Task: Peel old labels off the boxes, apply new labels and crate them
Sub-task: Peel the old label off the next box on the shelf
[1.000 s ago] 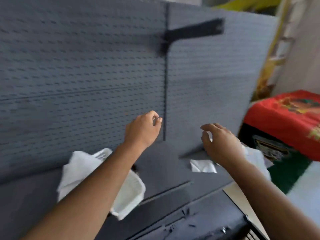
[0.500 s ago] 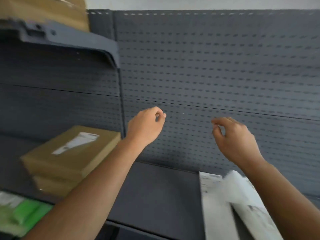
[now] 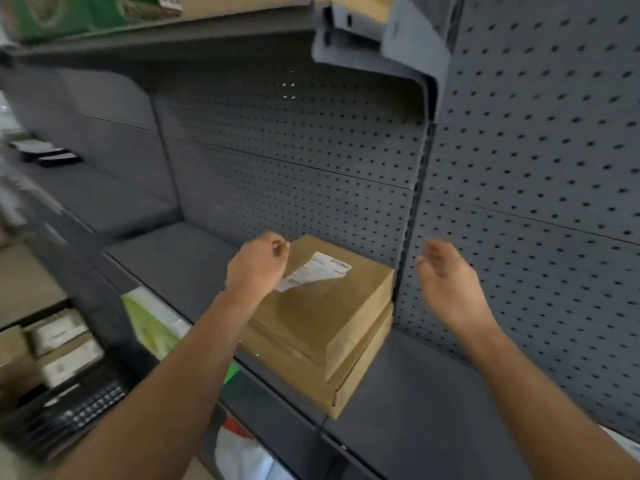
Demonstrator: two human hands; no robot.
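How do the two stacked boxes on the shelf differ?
The upper box carries a white label on top; the lower box shows none, its top being covered. The lower box juts out slightly past the upper box at the front corner. Both are flat, brown cardboard, on the grey shelf.

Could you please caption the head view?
Left hand and right hand near stacked cardboard boxes on a grey shelf.

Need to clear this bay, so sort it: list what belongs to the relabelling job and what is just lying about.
Job: top cardboard box, white label, lower cardboard box, black crate, labelled boxes in it, left hand, right hand.
Lying about: green packs up top, green-and-white pack lower left.
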